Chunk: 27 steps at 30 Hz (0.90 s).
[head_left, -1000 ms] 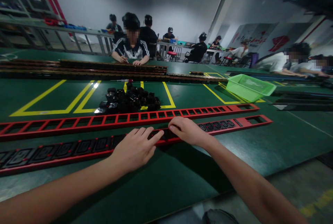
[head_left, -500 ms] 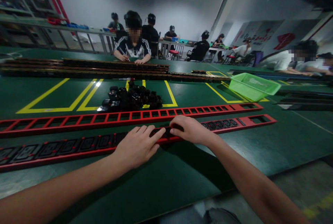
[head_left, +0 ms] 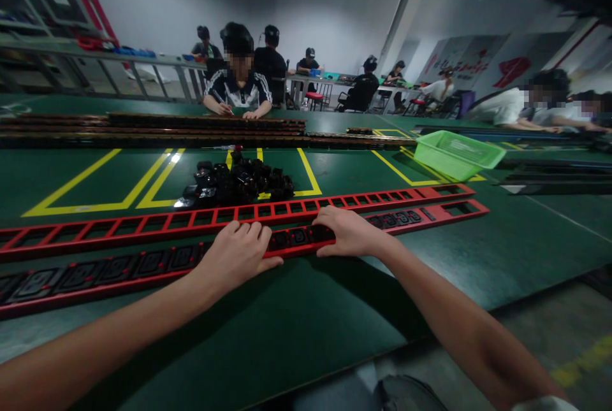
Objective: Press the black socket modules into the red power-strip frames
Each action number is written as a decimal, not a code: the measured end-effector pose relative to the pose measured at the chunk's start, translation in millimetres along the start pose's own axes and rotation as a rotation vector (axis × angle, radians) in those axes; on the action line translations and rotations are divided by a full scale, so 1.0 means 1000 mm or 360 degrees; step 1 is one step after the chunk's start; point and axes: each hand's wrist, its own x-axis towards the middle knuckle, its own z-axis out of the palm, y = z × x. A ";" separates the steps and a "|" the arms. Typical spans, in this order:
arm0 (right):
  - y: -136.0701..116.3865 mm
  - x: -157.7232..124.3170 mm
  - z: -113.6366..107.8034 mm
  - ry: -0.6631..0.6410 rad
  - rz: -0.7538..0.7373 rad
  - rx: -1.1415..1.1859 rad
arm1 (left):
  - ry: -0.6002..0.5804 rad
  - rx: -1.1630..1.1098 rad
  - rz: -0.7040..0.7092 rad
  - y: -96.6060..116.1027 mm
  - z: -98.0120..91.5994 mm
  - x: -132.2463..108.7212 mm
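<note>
A long red frame strip (head_left: 306, 249) lies across the green table, with black power sockets (head_left: 299, 236) seated along it. My left hand (head_left: 239, 250) is closed over the strip left of its middle, fingers bent over the far side and thumb along the near edge. To the right, my right hand (head_left: 348, 232) grips the same strip, fingers over the top and thumb at the near edge. Between the hands, several sockets show. Just behind lies a second red frame strip (head_left: 224, 216) with open square slots. Sockets beneath my palms are hidden.
A heap of loose black parts (head_left: 239, 180) sits behind the strips, beside yellow tape lines. A green basket (head_left: 459, 155) stands back right. Long dark rails (head_left: 157, 130) and a screwdriver (head_left: 228, 147) lie farther off. A co-worker (head_left: 239, 83) sits opposite.
My left hand has drawn back left, and its extended index finger has curled over the strip. My right thumb has moved down to the near edge. Sockets between the hands now show.
</note>
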 end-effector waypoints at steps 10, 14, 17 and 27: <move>-0.018 0.018 0.016 0.0152 0.0043 -0.0110 | -0.0298 -0.0023 -0.0083 -0.024 -0.012 0.002; -0.024 0.021 0.017 0.0178 0.0059 -0.0141 | -0.0300 -0.0124 -0.0125 -0.022 -0.009 0.003; -0.023 0.018 0.012 0.0145 0.0113 -0.0094 | -0.0230 -0.0169 -0.0126 -0.015 -0.003 0.004; -0.007 0.004 0.008 0.0124 0.0221 0.0004 | -0.0178 -0.0152 -0.0228 -0.008 0.006 0.003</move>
